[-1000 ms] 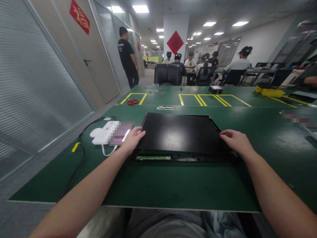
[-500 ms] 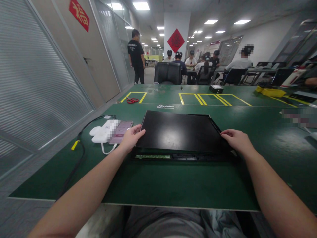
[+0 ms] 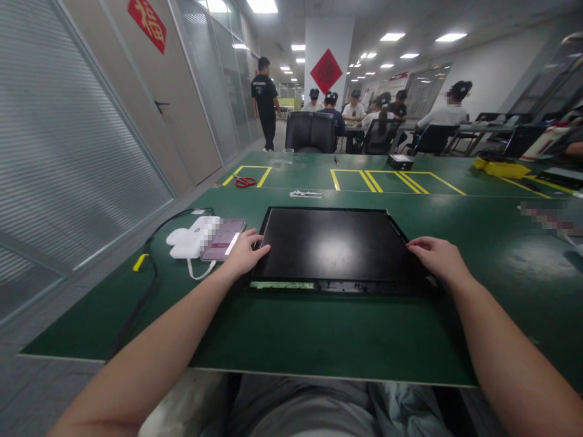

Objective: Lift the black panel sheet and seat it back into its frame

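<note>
both bare forearms, left (image 3: 164, 337) and right (image 3: 505, 340), stretch forward, well apart and angled inward. the left hand (image 3: 246, 254) parts thumb from fingers; the right hand (image 3: 435, 258) bends, thumb and fingertips drawn together.

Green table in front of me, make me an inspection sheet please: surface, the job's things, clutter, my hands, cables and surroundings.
Surface: green table, marked with yellow tape on its far part.
Job's things: black panel lies over a black frame; a green strip shows along the near side. Whether the panel is fully seated can't be told.
Clutter: phone and white device at left; scissors, cup and black box farther off.
Hands: left hand at the panel's left edge, right hand at its right; grip unclear.
Cables: white cable loops beside the phone; black cable at left.
Surroundings: chair and several people beyond; door at left.
</note>
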The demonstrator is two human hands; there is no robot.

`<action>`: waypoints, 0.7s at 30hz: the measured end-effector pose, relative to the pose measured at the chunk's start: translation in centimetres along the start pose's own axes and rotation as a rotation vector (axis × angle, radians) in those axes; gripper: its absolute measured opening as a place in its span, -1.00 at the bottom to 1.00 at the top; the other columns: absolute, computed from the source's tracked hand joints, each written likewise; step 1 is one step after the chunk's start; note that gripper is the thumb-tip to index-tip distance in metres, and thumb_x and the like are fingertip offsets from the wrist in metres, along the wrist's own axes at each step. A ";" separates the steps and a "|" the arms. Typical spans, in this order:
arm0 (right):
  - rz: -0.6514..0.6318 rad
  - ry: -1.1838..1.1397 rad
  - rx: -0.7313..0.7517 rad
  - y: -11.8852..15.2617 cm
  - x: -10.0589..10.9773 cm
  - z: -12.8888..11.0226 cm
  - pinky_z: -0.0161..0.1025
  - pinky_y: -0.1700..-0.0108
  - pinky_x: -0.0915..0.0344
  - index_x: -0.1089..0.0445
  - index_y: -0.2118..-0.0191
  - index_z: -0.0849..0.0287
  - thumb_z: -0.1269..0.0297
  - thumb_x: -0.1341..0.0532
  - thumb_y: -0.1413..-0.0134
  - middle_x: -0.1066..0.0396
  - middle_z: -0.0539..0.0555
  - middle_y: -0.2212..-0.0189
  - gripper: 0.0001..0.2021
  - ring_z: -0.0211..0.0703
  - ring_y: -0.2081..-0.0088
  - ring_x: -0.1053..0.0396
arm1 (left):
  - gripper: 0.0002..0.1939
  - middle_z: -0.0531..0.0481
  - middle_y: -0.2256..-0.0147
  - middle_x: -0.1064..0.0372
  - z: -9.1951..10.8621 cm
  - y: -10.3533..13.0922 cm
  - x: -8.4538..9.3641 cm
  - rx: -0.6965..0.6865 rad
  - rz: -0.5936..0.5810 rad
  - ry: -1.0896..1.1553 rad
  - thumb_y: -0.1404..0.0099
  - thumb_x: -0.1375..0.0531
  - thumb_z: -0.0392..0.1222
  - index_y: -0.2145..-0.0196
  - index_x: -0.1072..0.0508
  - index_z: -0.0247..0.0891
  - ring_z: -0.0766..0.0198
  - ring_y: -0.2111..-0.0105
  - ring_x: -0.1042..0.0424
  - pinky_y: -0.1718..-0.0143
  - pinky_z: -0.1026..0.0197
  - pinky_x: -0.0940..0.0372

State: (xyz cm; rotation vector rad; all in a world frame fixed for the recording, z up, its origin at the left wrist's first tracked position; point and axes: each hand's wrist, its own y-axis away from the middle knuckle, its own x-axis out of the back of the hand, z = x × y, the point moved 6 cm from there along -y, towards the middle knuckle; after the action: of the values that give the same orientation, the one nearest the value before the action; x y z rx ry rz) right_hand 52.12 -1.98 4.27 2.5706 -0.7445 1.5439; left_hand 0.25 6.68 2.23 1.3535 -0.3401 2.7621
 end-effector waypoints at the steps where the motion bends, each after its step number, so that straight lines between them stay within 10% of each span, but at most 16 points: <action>1: -0.007 0.001 -0.011 0.0 0.0 0.0 -0.07 0.17 -0.39 -0.65 0.36 0.04 0.13 -0.27 0.01 -0.60 0.12 0.40 -0.79 0.10 0.27 -0.54 | -0.48 -0.39 -0.35 -0.33 0.1 0.0 0.0 -0.002 -0.003 -0.004 -0.28 -0.28 0.07 -0.04 -0.65 -0.36 -0.24 -0.37 -0.32 -0.42 -0.20 -0.16; 21: 0.001 -0.161 -0.150 -0.3 -0.1 1.4 -0.01 0.13 -0.37 -0.64 0.41 0.02 0.10 -0.32 0.14 -0.64 0.12 0.31 -0.81 0.17 0.15 -0.54 | -0.67 -0.30 -0.30 -0.43 -0.2 0.0 -0.2 0.030 0.039 0.125 -0.24 -0.29 -0.06 0.11 -0.68 -0.26 -0.20 -0.27 -0.44 -0.36 -0.18 -0.25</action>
State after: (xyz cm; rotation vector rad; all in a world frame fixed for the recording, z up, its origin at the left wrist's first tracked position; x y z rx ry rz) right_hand 53.34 -2.08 3.53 2.6041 -0.8414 1.2394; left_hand 0.26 6.70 1.93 1.1851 -0.3228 2.8781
